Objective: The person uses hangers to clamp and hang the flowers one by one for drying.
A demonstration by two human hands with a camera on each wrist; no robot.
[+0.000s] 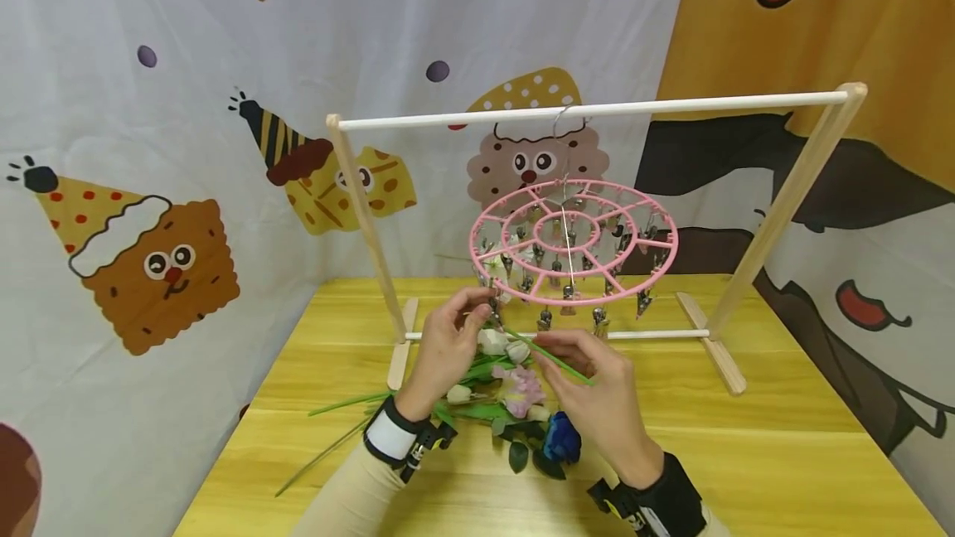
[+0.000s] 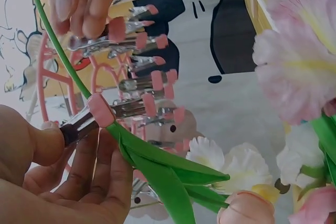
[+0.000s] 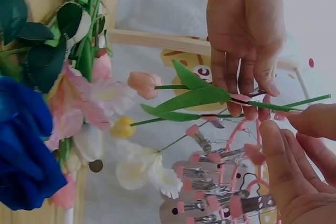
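Left wrist view: peach tulip (image 2: 247,211) up at a clip (image 2: 81,124)

So the tulip's green stem (image 2: 79,77) comes in from about 11 o'clock to the clip's pink tips, with long green leaves (image 2: 157,169) heading off toward 5 and the flower head out at 4. Left hand (image 1: 450,346) is pinching that clip, thumb on the dark handle end. Right hand (image 1: 600,384), at 4 o'clock from the clip in the head view, has its fingers bent right by the stem, but honestly I can't tell if they grip it or just sit next to it.

Right wrist view has a yellow tulip (image 3: 123,128) at 7 o'clock from the peach one and a white flower (image 3: 131,173) near 6.

Head view again: the pink round hanger (image 1: 573,302) is at 2 o'clock from the left hand, hooked on the white bar (image 1: 448,119) of a wooden stand (image 1: 776,214). On the yellow table (image 1: 709,454), around 5 o'clock, lie a pink flower (image 1: 520,392) and a blue rose (image 1: 562,439), with a cartoon curtain (image 1: 373,23) behind at 12
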